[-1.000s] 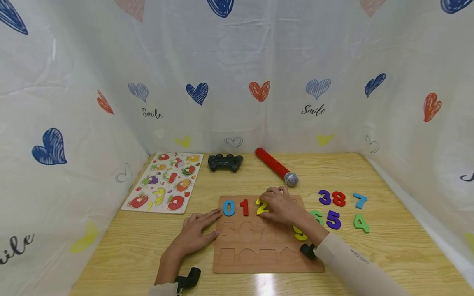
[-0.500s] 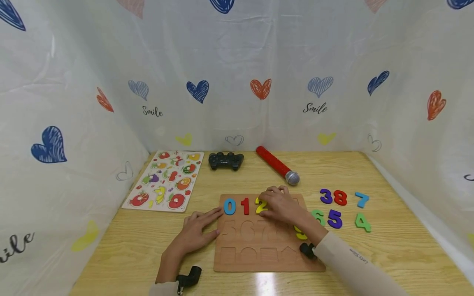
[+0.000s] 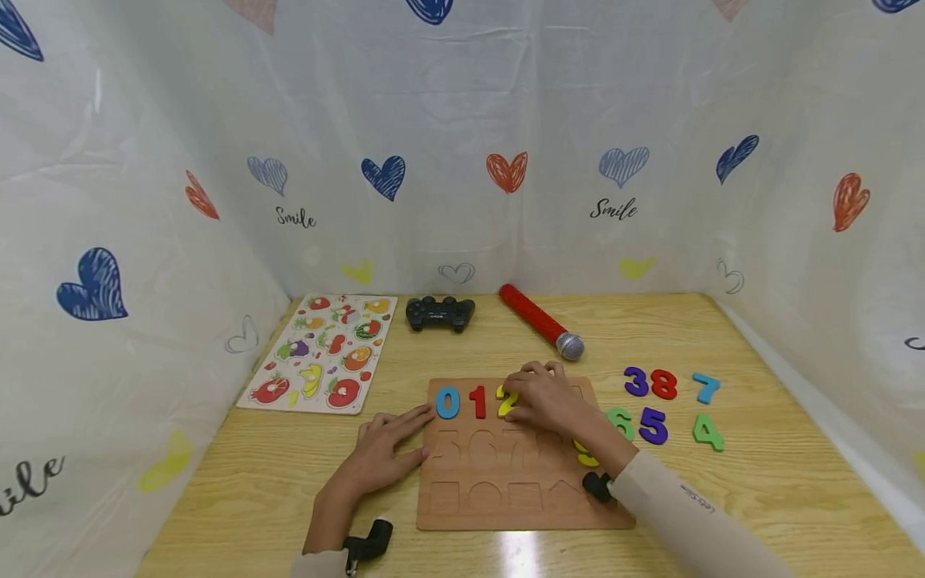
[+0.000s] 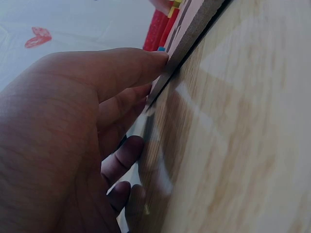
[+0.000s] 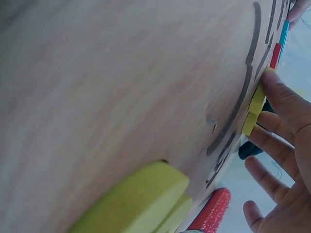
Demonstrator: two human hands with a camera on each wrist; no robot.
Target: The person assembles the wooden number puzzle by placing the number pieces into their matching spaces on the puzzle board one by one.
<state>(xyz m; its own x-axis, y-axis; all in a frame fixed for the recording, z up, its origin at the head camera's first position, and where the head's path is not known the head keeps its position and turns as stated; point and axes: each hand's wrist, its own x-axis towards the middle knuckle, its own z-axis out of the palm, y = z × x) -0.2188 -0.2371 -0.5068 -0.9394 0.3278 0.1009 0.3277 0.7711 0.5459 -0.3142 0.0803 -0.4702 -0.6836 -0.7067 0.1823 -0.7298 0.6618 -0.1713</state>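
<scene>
My right hand [image 3: 549,401] pinches a yellow number 2 [image 3: 507,403] between thumb and fingers, at the top row of a wooden puzzle board [image 3: 470,518]. In the right wrist view the yellow 2 [image 5: 256,104] lies flat against the board, though how deep it sits I cannot tell. Left of it are a red number 1 [image 3: 478,402] and a blue number 0 [image 3: 447,403]. Fingers of my left hand [image 3: 379,457] extend to the board's left edge, the thumb touching its side in the left wrist view. A yellow number piece [image 3: 587,460], partly hidden by my right wrist, lies on the board.
Right of the board lie a purple 3 [image 3: 636,381], red 8 [image 3: 663,384], blue 7 [image 3: 706,388], purple 5 [image 3: 654,426], green 4 [image 3: 708,433] and green 6 [image 3: 621,423]. Behind are a fruit puzzle [image 3: 318,353], a game controller [image 3: 439,314] and a red microphone [image 3: 535,315].
My right hand and the yellow 2 have shifted very slightly left along the board. The left hand stays at the board's edge.
</scene>
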